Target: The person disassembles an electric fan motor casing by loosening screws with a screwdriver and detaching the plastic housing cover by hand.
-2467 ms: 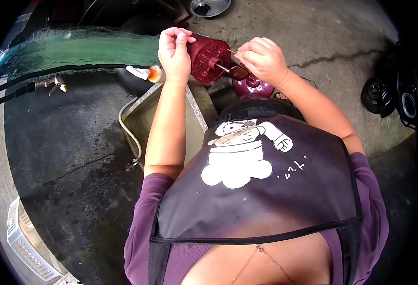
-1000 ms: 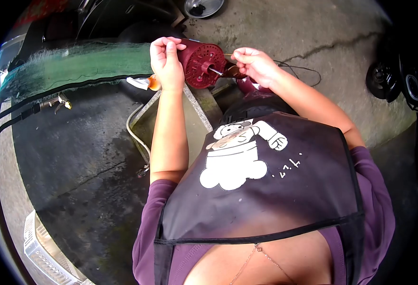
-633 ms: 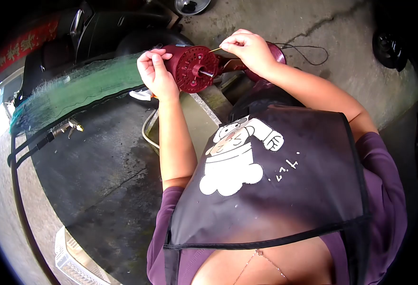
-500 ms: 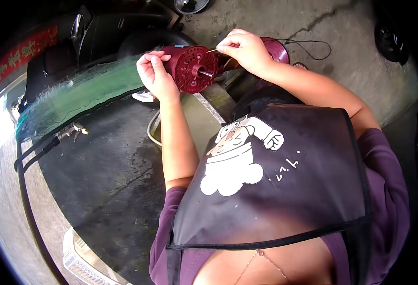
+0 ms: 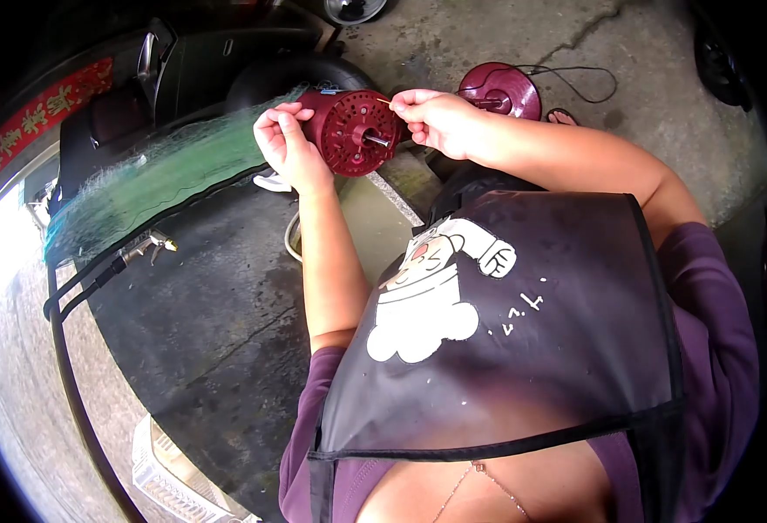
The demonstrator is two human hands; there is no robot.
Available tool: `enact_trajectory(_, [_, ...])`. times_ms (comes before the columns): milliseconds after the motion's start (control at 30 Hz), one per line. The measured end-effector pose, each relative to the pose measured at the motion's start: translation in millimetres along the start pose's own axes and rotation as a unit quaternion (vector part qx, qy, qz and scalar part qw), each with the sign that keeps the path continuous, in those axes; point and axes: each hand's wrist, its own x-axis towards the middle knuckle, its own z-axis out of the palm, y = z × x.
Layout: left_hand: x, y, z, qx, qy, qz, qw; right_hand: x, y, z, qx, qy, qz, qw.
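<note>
I've got the red housing (image 5: 357,131) upper ctr of frame, long axis approx L–R, shaft (image 5: 378,139) pointing R, slightly down. L hand (image 5: 293,146) grips housing; R hand (image 5: 436,124) pinches thin stick (image 5: 384,101).

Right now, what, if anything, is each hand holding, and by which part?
Left hand: the red cylinder, by its curved side. Right hand: a thin stick, pinched near one end.

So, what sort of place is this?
Probably a yard or rough outdoor work area, judging by the cracked concrete floor, the hose nozzle and the metal bowl on the ground.
</note>
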Motion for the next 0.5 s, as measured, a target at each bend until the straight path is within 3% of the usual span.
enact_trajectory(300, [1, -2, -1, -0.009, -0.005, 0.002, 1.0, -10, -6, -18, -0.078, -0.037, -0.08, 0.993])
enact_trajectory(367, [0, -1, -2, -0.011, -0.008, 0.002, 1.0, -15, -12, -16, -0.195, -0.025, -0.153, 0.968])
enact_trajectory(500, [0, 0, -1, -0.013, -0.01, -0.003, 1.0, -12, -14, -14, -0.295, 0.004, -0.236, 0.926])
